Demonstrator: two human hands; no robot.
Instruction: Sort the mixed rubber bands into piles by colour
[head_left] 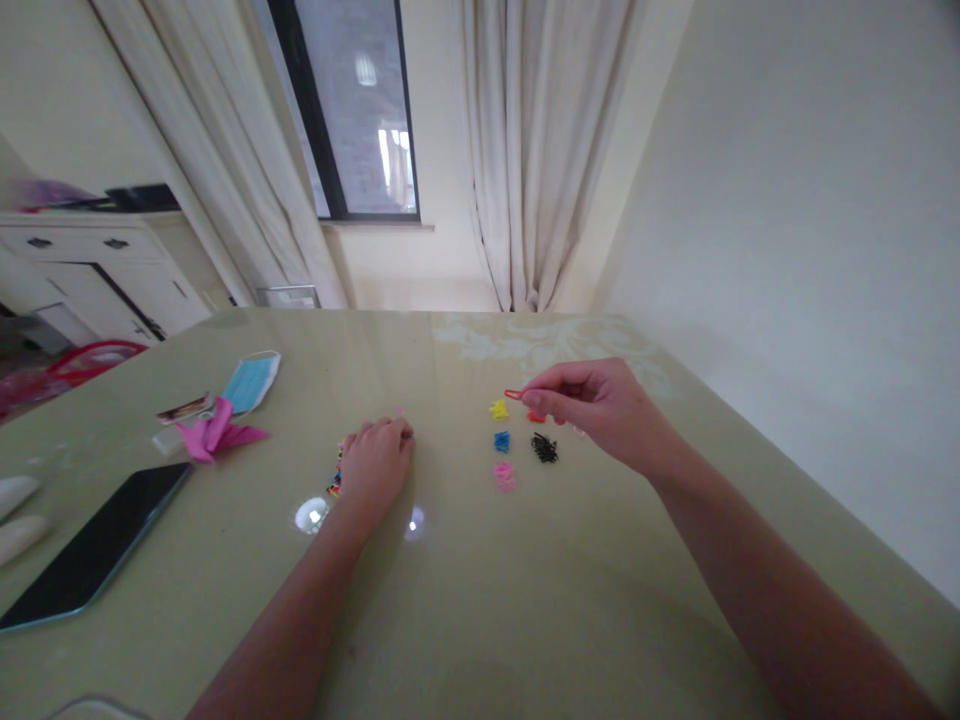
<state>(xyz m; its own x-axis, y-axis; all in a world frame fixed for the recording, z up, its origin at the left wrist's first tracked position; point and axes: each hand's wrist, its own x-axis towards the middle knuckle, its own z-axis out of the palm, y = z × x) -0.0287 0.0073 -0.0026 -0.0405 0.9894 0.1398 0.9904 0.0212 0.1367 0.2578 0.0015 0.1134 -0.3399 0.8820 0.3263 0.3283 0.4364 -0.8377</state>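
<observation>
My right hand (600, 405) hovers just above the glossy table (525, 600), fingers pinched on a red paper clip (514, 395). Under and beside it lie small sorted heaps of clips: yellow (499, 409), blue (502, 441), pink (505, 475), black (544, 448), and a red one (535, 417) partly hidden by the fingers. My left hand (375, 462) rests on the table with its fingers curled. It lies against a mixed pile of coloured clips (334, 480). A pink clip (400, 411) shows at its fingertips.
On the left of the table lie a dark phone (97, 545), a pink folded paper shape (217, 432), a blue face mask (251, 382) and a small card (184, 408). A white cabinet (97, 270) stands at far left. Curtains and a window are behind.
</observation>
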